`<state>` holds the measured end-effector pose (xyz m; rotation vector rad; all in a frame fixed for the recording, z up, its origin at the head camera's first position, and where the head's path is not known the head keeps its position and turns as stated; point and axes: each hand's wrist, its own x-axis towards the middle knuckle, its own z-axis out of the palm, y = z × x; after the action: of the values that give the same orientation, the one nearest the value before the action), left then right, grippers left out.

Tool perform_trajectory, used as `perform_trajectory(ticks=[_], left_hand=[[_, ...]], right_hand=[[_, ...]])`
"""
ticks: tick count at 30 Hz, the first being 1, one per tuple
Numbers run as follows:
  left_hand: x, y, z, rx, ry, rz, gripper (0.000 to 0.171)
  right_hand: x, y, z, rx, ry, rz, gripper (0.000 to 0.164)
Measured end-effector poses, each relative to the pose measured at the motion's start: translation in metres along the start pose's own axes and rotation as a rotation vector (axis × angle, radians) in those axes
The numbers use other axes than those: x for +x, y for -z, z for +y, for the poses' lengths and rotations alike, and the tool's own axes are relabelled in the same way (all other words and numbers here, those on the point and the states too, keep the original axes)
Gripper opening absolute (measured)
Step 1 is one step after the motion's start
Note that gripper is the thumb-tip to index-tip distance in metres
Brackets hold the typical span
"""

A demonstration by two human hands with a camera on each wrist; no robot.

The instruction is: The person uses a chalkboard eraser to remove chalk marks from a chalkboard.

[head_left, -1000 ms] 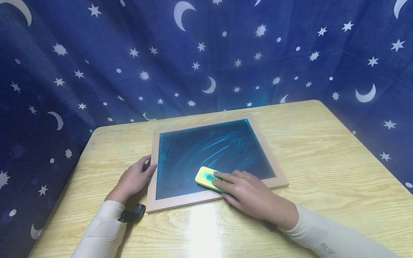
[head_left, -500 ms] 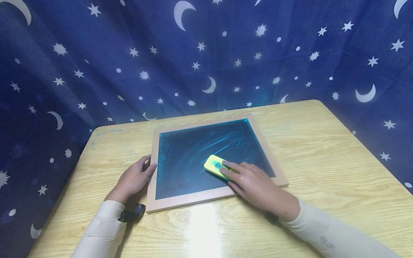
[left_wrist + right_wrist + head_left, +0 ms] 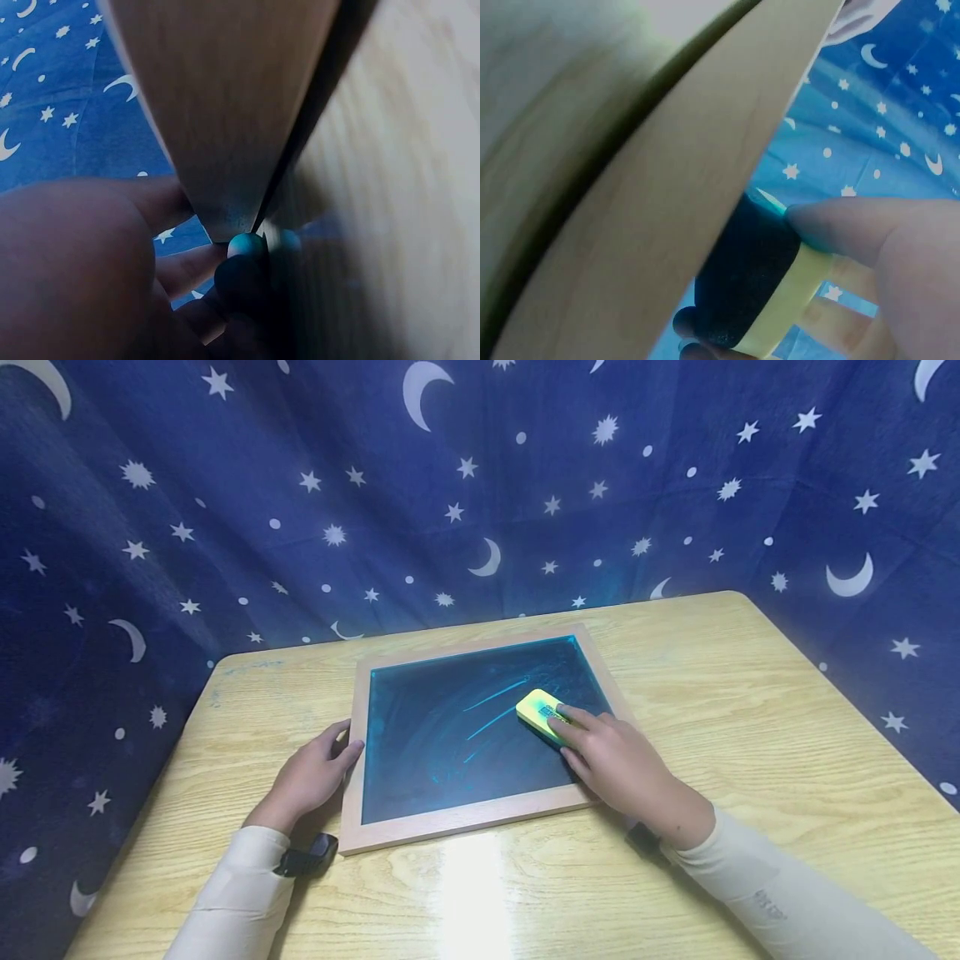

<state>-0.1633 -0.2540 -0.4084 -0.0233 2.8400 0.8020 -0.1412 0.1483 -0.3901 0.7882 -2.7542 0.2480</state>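
A small chalkboard (image 3: 420, 735) with a pale wooden frame (image 3: 465, 816) lies on the table, bearing blue-green chalk streaks. My right hand (image 3: 618, 760) grips a yellow board eraser (image 3: 534, 708) over the right half of the dark surface. In the right wrist view, the thumb and fingers hold the sides of the eraser (image 3: 791, 292), its black felt facing the board. My left hand (image 3: 311, 772) holds the frame's left side, thumb on the edge. The left wrist view shows fingers (image 3: 191, 270) at the wooden edge (image 3: 225, 112), some in dark shadow.
The wood-grain table (image 3: 765, 735) has bluish smudges near its back left corner and a bright reflection at the front. A blue curtain (image 3: 420, 502) with white moons and stars hangs behind and at both sides. A black band (image 3: 306, 857) sits on the left wrist.
My right hand has moved the eraser right and away from me, from the board's lower middle to its right half. Streaks at lower left are uncovered. The left hand stays put.
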Motion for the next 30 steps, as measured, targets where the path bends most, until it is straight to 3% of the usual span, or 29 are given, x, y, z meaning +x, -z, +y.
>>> perform_trajectory(ticks=[12,30], left_hand=[[0.0,0.0,0.0,0.004,-0.009,0.0,0.066],[0.001,-0.001,-0.002,0.007,-0.007,0.009,0.066]], right_hand=[[0.002,0.004,0.006,-0.011,-0.07,-0.037,0.04],[0.001,0.001,-0.006,0.006,0.007,-0.014,0.038]])
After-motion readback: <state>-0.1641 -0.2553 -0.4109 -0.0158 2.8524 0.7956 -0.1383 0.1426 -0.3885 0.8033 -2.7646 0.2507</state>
